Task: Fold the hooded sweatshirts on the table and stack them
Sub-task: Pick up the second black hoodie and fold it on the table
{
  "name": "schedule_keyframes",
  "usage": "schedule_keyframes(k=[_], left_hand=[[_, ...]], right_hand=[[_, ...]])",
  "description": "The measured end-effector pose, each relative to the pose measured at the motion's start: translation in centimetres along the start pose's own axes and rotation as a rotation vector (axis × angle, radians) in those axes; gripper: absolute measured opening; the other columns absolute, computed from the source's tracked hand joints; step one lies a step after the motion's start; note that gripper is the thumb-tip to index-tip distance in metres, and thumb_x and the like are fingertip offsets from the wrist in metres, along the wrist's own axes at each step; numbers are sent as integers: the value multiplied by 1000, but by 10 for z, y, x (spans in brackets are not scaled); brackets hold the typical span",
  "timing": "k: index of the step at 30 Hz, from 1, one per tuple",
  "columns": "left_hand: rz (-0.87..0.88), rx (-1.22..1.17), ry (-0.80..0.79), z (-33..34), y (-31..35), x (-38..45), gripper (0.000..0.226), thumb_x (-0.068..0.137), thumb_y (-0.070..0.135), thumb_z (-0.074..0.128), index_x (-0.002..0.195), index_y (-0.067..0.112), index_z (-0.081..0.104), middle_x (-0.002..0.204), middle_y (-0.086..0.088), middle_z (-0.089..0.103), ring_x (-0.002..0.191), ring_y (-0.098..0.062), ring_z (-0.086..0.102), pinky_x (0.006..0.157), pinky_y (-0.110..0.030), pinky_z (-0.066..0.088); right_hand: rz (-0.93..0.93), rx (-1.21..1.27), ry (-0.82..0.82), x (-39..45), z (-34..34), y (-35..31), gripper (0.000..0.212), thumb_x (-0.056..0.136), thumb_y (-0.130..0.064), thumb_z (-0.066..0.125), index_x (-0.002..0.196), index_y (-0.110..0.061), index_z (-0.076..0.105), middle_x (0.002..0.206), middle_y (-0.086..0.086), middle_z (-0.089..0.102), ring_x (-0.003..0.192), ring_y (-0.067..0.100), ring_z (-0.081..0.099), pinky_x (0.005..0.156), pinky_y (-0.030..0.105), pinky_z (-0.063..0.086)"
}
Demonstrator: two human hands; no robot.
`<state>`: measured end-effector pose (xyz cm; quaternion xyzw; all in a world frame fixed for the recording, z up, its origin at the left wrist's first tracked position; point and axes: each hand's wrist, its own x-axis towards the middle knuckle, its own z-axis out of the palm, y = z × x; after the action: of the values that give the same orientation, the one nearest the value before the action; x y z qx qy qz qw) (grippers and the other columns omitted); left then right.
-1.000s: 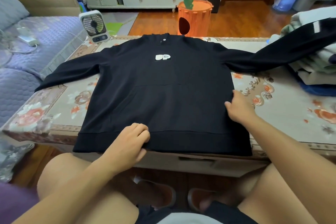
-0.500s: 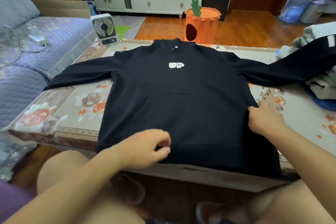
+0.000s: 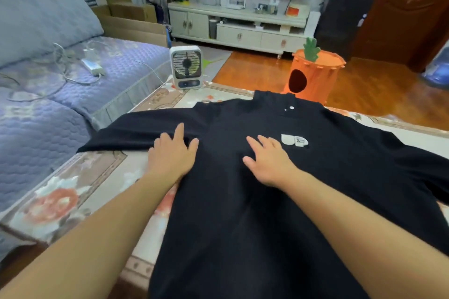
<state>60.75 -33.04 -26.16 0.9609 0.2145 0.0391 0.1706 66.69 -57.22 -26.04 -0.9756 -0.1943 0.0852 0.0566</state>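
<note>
Black fabric lies under both sets of fingers: those of the left hand (image 3: 173, 153) are straight and slightly spread, laid flat where the left sleeve (image 3: 136, 131) meets the body of the sweatshirt (image 3: 243, 213), gripping nothing. The fingers of the right hand (image 3: 269, 160) are likewise straight and fanned, palm down on the chest, just left of the white logo patch (image 3: 294, 140), with no cloth pinched between them. Both forearms reach in from the near edge, over the lower part of the garment. The sweatshirt is spread front side up on the bench (image 3: 73, 192), which carries a floral cover; the left sleeve extends toward the bench's left edge, the right sleeve runs out of view at the right, and the neck, with two small white snaps, points to the far side. A small white fan (image 3: 186, 67) stands upright at the far left corner of the bench. Beyond the far edge, on the wooden floor, stands an orange carrot-shaped bin (image 3: 315, 73). A purple quilted sofa (image 3: 48, 114) adjoins the bench on the left, with a white charger and cables (image 3: 93, 67) on its seat.
</note>
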Motion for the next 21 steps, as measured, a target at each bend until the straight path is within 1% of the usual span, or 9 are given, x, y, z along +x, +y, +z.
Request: schedule_keyframes(k=[2,5,8,12,14,15,17,19,21], left_hand=[[38,-49,-8,6,11,22,62,100,60,30,157,40,16,133,-12,59,123,-37,53,101,-51,42],[90,11,6,8,9,38,33,98,34,44,128,34,58,121,-5,67,110,-34,61,88,-42,49],[8,209,97,18,0,20,19,93,13,48,107,16,61,112,-7,62,106,-34,61,78,-40,46],[-83,517,45,18,23,19,36,95,19,41,126,17,58,131,-8,46,119,-31,45,94,-43,38],[19,635,65,16,58,18,45,92,25,44,134,15,55,141,-12,34,126,-35,35,104,-49,30],[110,618,103,18,82,10,49,89,27,47,136,13,53,145,-14,31,129,-37,32,107,-52,28],[326,378,108,39,144,-21,54,87,27,50,140,15,48,150,-14,31,133,-38,32,110,-52,26],[475,110,-22,68,206,-56,55,94,27,49,148,19,40,153,-11,34,137,-34,34,112,-47,29],[565,22,-117,103,251,-84,59,102,37,42,157,22,28,160,-11,30,146,-32,27,118,-46,26]], right_hand=[[7,-60,16,11,29,-1,78,95,-71,2,160,-30,9,168,6,8,154,28,3,125,43,7],[16,-39,100,7,50,4,64,102,-60,14,160,-34,10,169,-2,3,154,23,-1,125,41,3],[82,-15,184,7,49,5,64,101,-59,21,159,-32,18,168,0,8,154,23,1,126,41,2],[209,-45,186,8,49,2,67,99,-57,22,159,-27,18,167,10,9,152,31,5,124,47,5],[129,-33,95,13,36,9,68,98,-58,26,158,-26,22,166,10,12,150,32,10,122,46,11],[72,25,12,16,22,16,65,99,-56,32,156,-26,28,165,10,18,149,31,15,121,43,14],[41,317,-118,5,-7,49,47,99,-40,46,144,-25,52,152,6,45,141,28,36,114,37,29],[164,491,102,-27,-23,93,34,94,-24,51,124,-27,68,129,1,65,122,24,56,101,35,45],[345,412,383,-69,-27,149,36,91,-15,49,119,-25,69,126,-1,65,118,20,58,100,34,47]])
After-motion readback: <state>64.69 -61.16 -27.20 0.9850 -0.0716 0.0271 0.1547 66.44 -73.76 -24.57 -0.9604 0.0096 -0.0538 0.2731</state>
